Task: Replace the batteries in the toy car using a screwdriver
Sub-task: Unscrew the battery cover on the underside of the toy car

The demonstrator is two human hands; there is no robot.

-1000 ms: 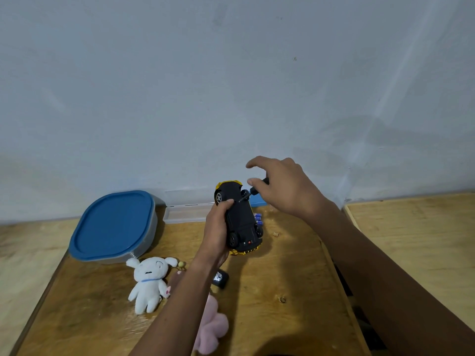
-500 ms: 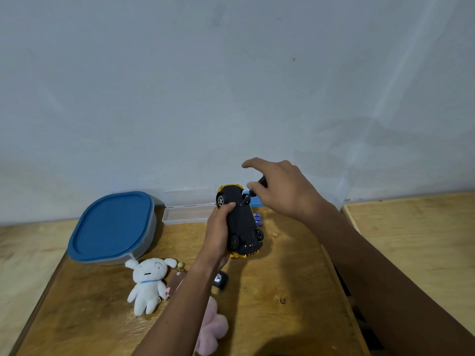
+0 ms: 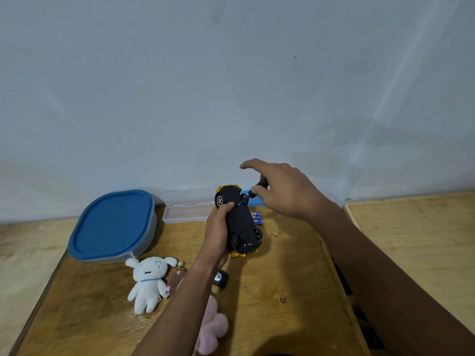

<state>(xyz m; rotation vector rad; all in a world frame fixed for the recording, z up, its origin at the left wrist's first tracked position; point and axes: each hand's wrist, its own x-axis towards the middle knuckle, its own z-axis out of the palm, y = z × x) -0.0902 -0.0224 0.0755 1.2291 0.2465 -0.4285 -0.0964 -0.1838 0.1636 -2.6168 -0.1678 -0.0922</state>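
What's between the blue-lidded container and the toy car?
A shallow clear plastic case lies there, with the blue-lidded container on one side and the toy car, gripped by the left hand, on the other. The head view shows it.

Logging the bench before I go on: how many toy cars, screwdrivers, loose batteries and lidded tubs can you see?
Toy car: 1
Screwdriver: 1
Loose batteries: 2 visible
Blue-lidded tub: 1
Total: 5

Your right hand has rolled a touch on the screwdriver, forefinger stretching further left over the toy car, and your left hand has eased it slightly lower.
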